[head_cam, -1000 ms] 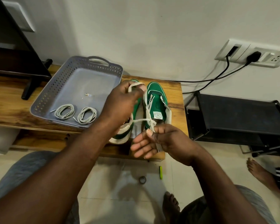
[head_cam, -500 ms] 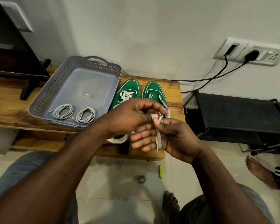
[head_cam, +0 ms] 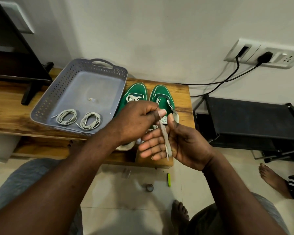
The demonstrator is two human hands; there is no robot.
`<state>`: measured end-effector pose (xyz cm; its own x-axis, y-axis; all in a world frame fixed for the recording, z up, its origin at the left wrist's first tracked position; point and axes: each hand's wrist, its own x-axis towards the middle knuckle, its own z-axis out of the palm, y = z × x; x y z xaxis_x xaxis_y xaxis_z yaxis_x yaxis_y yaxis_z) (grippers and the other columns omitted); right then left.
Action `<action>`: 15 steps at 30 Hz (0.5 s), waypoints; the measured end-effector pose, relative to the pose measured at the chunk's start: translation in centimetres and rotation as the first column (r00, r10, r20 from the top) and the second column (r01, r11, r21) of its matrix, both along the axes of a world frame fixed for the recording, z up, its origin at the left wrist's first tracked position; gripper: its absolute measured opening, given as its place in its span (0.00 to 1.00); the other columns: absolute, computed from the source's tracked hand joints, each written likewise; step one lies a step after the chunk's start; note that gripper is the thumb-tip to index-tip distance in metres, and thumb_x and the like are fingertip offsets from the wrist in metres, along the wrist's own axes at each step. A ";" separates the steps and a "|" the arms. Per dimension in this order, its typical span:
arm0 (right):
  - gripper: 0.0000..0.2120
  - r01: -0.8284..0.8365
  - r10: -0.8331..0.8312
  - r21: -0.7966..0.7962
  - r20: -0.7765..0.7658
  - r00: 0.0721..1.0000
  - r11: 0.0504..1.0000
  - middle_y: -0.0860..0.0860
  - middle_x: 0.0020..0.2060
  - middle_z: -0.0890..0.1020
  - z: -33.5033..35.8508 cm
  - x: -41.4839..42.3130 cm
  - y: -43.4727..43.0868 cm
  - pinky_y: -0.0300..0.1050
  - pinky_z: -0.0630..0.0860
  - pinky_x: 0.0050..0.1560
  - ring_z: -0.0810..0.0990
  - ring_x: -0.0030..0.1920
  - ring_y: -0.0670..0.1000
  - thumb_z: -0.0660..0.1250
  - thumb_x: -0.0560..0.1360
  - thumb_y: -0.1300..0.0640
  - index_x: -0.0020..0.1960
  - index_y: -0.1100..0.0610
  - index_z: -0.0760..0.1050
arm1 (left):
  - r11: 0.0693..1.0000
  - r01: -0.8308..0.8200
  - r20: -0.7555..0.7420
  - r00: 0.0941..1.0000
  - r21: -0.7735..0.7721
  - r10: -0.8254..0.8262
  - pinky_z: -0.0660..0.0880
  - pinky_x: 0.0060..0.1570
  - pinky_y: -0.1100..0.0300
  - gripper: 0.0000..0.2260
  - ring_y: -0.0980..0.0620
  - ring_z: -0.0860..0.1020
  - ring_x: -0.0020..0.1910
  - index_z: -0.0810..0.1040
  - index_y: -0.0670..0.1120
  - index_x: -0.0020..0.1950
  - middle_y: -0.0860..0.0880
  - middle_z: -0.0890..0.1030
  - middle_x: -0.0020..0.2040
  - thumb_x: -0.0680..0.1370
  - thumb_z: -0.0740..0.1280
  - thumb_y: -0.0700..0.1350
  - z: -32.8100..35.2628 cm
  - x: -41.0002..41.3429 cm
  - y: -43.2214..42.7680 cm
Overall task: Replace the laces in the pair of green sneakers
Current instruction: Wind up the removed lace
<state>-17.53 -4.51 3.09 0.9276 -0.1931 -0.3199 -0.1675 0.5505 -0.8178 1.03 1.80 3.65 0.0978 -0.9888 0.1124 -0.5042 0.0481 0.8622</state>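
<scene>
Pinching the top of a flat white lace (head_cam: 165, 141) between thumb and forefinger, my left hand (head_cam: 136, 119) hangs off the near right corner of the grey tray (head_cam: 46, 102), above the heels of the shoes. My right hand (head_cam: 182, 145) is close against it, further right of the tray, palm up with the fingers straight. The lace runs down across that palm and its tip hangs past the palm's lower edge. The right thumb stands up next to the lace; I cannot tell whether it presses on it.

The first green sneaker (head_cam: 136, 90) stands just beside the tray's right wall, toe toward the wall of the room, with white lace across its front eyelets. The second green sneaker (head_cam: 160, 92) stands alongside it, one place further from the tray, with some lace showing near its toe.

Inside the tray, at its near edge, a coiled grey lace (head_cam: 66, 117) and a second coil (head_cam: 90, 120) lie side by side. Under the tray is a wooden bench (head_cam: 10, 107).
</scene>
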 end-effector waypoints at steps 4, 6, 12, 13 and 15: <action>0.33 0.013 -0.013 0.004 -0.001 1.000 1.000 0.71 0.60 0.81 0.0 -0.1 -0.1 0.51 0.83 0.55 0.84 0.59 0.66 0.54 0.85 0.42 0.67 0.72 0.75 | 0.998 -0.063 -0.027 0.998 -0.011 0.062 0.76 0.38 0.47 0.23 0.39 0.77 0.35 0.78 0.40 0.37 0.40 0.79 0.33 0.82 0.67 0.57 0.1 0.3 0.0; 0.27 0.009 -0.009 -0.029 -0.001 1.000 1.000 0.72 0.60 0.81 -0.1 -0.1 0.0 0.50 0.83 0.54 0.84 0.58 0.66 0.58 0.85 0.49 0.68 0.73 0.74 | 0.997 -0.082 -0.044 0.996 -0.002 0.082 0.75 0.37 0.49 0.23 0.38 0.76 0.35 0.78 0.39 0.36 0.39 0.78 0.33 0.83 0.69 0.55 0.3 0.3 0.1; 0.21 0.014 -0.015 -0.063 -0.021 1.000 0.998 0.71 0.59 0.82 0.1 -0.1 0.3 0.47 0.84 0.51 0.85 0.57 0.65 0.57 0.86 0.56 0.66 0.73 0.75 | 0.981 -0.193 -0.023 0.981 0.004 0.193 0.71 0.32 0.52 0.28 0.38 0.73 0.31 0.77 0.37 0.35 0.38 0.76 0.30 0.80 0.70 0.60 0.4 0.1 -0.1; 0.21 0.021 -0.022 -0.061 -0.016 1.000 0.998 0.70 0.59 0.82 0.2 0.0 0.3 0.47 0.84 0.51 0.85 0.57 0.64 0.57 0.86 0.56 0.66 0.73 0.75 | 0.969 -0.246 0.009 0.969 0.003 0.246 0.70 0.32 0.51 0.28 0.41 0.73 0.29 0.77 0.37 0.35 0.39 0.75 0.30 0.79 0.70 0.62 0.4 0.2 -0.2; 0.21 0.050 -0.051 -0.068 -0.018 0.999 0.996 0.70 0.58 0.83 0.2 0.0 0.4 0.46 0.84 0.49 0.86 0.55 0.64 0.59 0.85 0.55 0.65 0.73 0.76 | 0.930 -0.367 0.106 0.924 -0.015 0.367 0.72 0.33 0.54 0.25 0.49 0.74 0.30 0.79 0.42 0.37 0.45 0.77 0.30 0.78 0.70 0.64 -0.2 0.7 -0.4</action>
<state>-17.58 -4.15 3.32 0.9099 -0.2612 -0.3224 -0.1571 0.5023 -0.8503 1.77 1.38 3.43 0.4417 -0.8866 0.1373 -0.5734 -0.1612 0.8033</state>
